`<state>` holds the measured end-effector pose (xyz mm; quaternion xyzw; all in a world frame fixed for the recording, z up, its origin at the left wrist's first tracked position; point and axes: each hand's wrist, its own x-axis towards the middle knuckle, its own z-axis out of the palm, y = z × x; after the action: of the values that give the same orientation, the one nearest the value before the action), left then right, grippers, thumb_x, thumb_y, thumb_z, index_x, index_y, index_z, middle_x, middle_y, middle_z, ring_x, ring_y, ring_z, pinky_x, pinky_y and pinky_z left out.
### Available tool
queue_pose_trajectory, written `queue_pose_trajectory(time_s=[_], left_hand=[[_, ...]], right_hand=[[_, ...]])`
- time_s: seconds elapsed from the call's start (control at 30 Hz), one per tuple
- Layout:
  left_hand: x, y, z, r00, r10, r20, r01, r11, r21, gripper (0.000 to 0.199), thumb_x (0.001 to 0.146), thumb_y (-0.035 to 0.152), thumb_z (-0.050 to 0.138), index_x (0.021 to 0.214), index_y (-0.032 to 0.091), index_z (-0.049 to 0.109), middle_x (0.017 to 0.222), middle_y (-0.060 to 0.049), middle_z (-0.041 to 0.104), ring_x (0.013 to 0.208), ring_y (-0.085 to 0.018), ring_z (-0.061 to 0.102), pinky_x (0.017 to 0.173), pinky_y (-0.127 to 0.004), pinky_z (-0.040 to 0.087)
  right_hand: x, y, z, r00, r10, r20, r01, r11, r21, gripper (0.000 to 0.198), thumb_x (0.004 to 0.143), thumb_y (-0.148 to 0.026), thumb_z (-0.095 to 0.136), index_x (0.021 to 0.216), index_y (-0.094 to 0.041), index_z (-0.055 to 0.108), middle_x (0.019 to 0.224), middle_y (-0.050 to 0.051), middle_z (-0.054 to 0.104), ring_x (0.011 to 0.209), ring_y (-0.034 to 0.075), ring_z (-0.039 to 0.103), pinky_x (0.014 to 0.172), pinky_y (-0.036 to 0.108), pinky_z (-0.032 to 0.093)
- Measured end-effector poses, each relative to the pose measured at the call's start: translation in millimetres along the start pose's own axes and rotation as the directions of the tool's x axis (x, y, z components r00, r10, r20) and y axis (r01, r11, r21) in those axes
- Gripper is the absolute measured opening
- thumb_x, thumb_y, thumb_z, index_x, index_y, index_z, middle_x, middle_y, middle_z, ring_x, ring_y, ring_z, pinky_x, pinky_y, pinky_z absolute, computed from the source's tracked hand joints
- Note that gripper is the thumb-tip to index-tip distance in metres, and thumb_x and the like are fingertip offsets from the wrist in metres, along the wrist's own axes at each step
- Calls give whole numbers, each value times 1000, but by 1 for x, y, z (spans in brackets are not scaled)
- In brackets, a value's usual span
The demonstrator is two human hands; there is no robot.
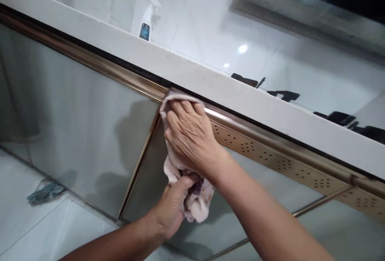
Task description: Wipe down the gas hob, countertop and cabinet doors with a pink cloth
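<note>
My right hand [191, 132] presses a pale pinkish cloth [197, 209] against the top of the cabinet front, its fingers curled into the fabric. Under the cloth is the spot where the shiny gold metal rail [132, 83] meets an upright strip between two doors. Lower down, my left hand [171, 201] grips the bunched, hanging end of the same cloth, thumb on top. Dark stains or a pattern mark this lower part. Right of my right hand runs a gold strip with small punched holes [248, 146], just below the rail.
Above the cabinet lies a white countertop edge [168, 62]. A white spray bottle [146, 20] with a blue label stands behind it. Black pan supports [284, 94] show at the right, a range hood [300, 16] above. A crumpled greenish plastic piece [46, 193] lies on the floor.
</note>
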<state>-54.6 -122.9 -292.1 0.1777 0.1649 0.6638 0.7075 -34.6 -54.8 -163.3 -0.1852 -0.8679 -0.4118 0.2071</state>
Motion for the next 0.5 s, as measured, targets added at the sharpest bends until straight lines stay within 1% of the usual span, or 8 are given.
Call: queue_pose_trajectory(time_s=[0.07,0.13,0.2,0.27,0.33,0.4,0.47,0.5], left_hand=[[3,-3,1,999,0,-43,0,1000,2,40,57,37,88,87,19,70,89,-1,75,84,-17,69,73,-25,56],[6,-6,3,997,5,-71,-6,1000,-3,41,54,38,90,84,19,70,87,1,74,81,-15,68,72,-23,56],[9,-11,5,996,-5,-85,5,1000,8,42,53,39,91,85,20,71,88,2,75,83,-14,69,75,-23,56],[11,-18,6,997,-29,-65,32,998,47,44,55,39,91,89,19,72,92,0,76,89,-16,70,80,-23,57],[11,-29,7,998,-62,-14,63,993,99,49,57,37,90,99,19,73,102,-2,76,97,-18,70,87,-26,57],[10,-41,8,994,-100,38,93,985,142,57,61,36,89,112,20,70,113,-4,74,106,-21,69,92,-29,56],[8,-53,10,985,-153,73,139,976,169,63,66,36,87,123,24,66,125,-4,70,115,-23,66,97,-31,55],[7,-59,11,979,-186,84,169,969,178,62,69,37,85,126,25,64,129,-5,68,118,-23,65,99,-32,54]], right_hand=[[0,-1,2,1000,14,-3,-14,1000,-8,26,99,-21,41,117,-11,57,135,18,51,123,31,43,104,50,34],[0,0,3,1000,27,-13,-27,999,-23,27,100,-22,39,116,-11,57,135,17,51,122,30,45,104,49,36],[-6,3,3,999,40,-23,-41,999,-36,27,102,-23,37,116,-12,57,133,15,53,120,28,46,103,48,37],[-18,10,2,998,54,-24,-55,998,-39,27,103,-24,36,116,-13,57,129,14,55,119,27,47,103,46,38],[-38,20,0,997,71,-16,-72,997,-41,26,103,-25,38,114,-14,58,126,13,57,116,26,48,102,44,38],[-65,33,-2,995,102,-21,-103,993,-51,23,102,-25,40,110,-15,59,119,12,59,112,25,49,99,42,38],[-94,46,-5,988,148,-50,-152,986,-72,22,101,-25,41,103,-16,61,110,10,61,106,25,51,93,40,38],[-110,52,-7,982,176,-70,-181,980,-86,22,101,-25,41,99,-17,62,104,10,62,102,24,52,90,39,38]])
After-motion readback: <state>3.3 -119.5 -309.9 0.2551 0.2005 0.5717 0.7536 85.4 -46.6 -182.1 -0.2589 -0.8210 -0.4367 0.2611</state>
